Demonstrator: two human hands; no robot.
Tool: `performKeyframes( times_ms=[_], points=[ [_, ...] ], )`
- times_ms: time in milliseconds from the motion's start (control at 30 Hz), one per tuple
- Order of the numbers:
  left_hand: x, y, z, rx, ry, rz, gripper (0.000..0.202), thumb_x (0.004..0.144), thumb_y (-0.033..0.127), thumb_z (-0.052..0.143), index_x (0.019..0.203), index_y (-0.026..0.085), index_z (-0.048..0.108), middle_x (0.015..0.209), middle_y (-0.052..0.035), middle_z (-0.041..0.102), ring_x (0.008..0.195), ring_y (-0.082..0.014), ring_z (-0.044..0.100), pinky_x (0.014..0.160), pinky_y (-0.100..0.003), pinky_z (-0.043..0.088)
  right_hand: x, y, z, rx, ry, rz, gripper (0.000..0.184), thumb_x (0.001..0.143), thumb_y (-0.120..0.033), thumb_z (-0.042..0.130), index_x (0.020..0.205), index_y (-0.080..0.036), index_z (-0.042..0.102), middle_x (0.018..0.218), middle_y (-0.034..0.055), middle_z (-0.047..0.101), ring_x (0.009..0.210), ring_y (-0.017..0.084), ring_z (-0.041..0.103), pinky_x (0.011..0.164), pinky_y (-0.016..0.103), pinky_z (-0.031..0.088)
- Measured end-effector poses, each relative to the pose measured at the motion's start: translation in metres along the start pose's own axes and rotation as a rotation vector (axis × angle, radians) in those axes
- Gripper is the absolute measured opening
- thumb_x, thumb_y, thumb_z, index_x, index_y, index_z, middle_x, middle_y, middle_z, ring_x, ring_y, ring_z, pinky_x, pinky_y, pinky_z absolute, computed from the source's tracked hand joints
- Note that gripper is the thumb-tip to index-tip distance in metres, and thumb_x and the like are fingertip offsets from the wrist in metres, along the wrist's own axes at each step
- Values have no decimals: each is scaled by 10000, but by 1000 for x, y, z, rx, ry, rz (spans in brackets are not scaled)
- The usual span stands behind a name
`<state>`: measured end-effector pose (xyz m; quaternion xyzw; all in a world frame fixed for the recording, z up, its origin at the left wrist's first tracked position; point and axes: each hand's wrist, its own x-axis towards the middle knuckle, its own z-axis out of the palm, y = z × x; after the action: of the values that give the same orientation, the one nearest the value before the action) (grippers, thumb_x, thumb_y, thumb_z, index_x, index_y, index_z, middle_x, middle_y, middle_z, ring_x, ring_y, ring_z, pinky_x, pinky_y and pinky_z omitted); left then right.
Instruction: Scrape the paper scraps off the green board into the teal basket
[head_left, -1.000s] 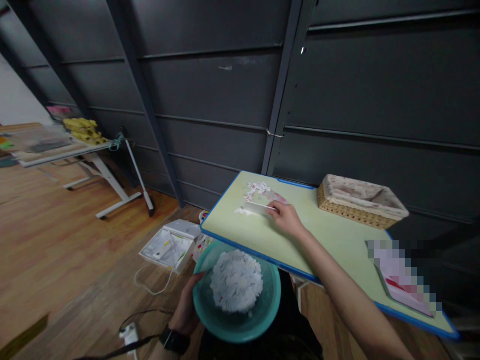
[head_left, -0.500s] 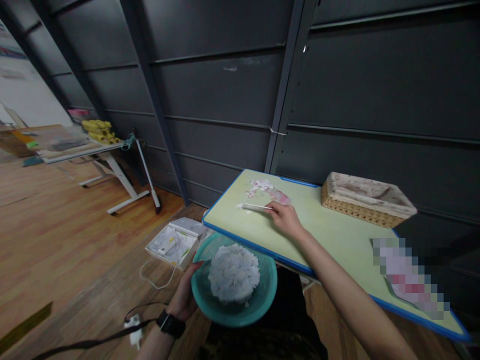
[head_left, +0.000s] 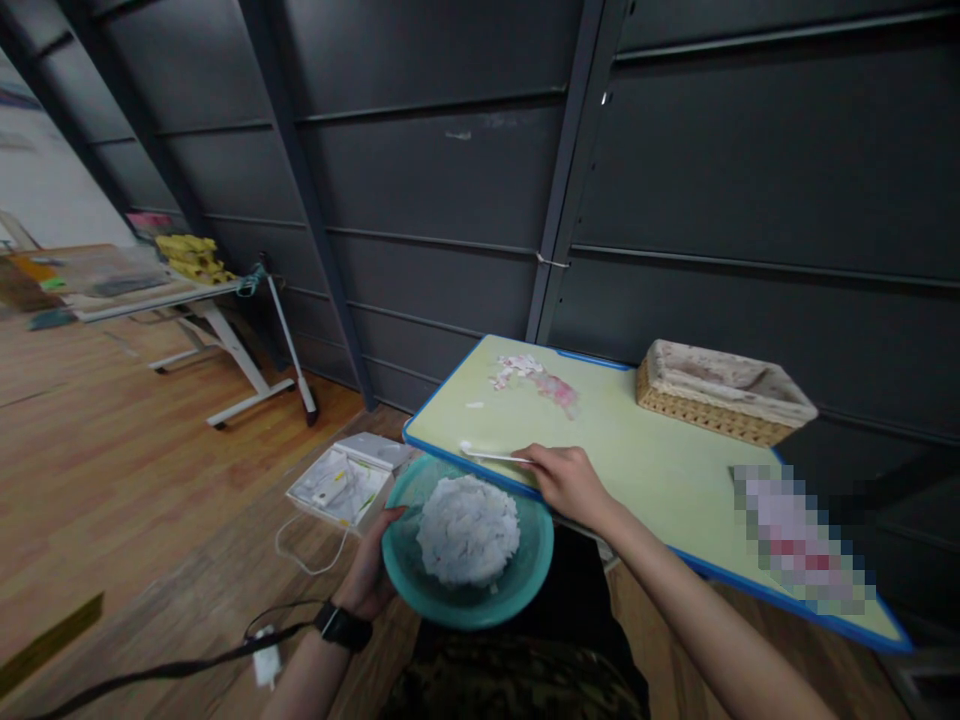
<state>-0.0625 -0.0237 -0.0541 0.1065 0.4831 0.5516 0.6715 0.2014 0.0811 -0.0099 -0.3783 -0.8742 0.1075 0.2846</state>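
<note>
My left hand (head_left: 373, 567), with a black watch on the wrist, grips the left rim of a teal plastic basin (head_left: 470, 610). A heap of whitish, paper-like scraps (head_left: 468, 530) fills the middle of the basin, which is held just below the table's front edge. My right hand (head_left: 568, 484) is closed on a thin white strip (head_left: 495, 457), whose exact kind I cannot make out. The strip lies low over the pale yellow tabletop (head_left: 645, 470), its left end by a small white bit at the blue edge, above the basin.
White scraps (head_left: 517, 369) and a pink-and-white wrapper-like piece (head_left: 556, 390) lie on the table's far left. A lined wicker basket (head_left: 712, 413) stands at the back right. An open white box (head_left: 341, 490) with a cable sits lower left. A dark panelled wall (head_left: 442, 180) rises behind.
My right hand has drawn the white strip toward me, from mid-table to the front edge above the basin. A small white piece stays behind on the tabletop. My left hand still holds the basin.
</note>
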Motion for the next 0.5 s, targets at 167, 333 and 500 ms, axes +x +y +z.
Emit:
performKeyframes(
  times_ms=[167, 333, 500],
  points=[
    [-4, 4, 4, -3, 12, 16, 129, 798, 238, 627, 718, 152, 681, 605, -46, 760, 557, -207, 707, 627, -327, 568, 1, -10, -1, 29, 92, 76, 260, 936, -315, 443, 908, -236, 690, 736, 39, 727, 608, 168, 645, 601, 249, 418],
    [-5, 4, 6, -22, 27, 21, 101, 787, 229, 635, 729, 160, 681, 610, -39, 760, 629, -220, 729, 685, -343, 580, 5, -10, 5, -25, 67, 59, 273, 931, -283, 430, 959, -218, 694, 784, 67, 743, 678, 198, 680, 632, 265, 431],
    [-1, 4, -2, -17, 9, 6, 132, 783, 239, 648, 687, 154, 675, 582, -42, 749, 522, -200, 692, 611, -334, 581, -1, -16, 3, -1, -19, -27, 300, 960, -313, 404, 959, -231, 693, 758, 53, 738, 670, 181, 680, 618, 249, 418]
  ],
)
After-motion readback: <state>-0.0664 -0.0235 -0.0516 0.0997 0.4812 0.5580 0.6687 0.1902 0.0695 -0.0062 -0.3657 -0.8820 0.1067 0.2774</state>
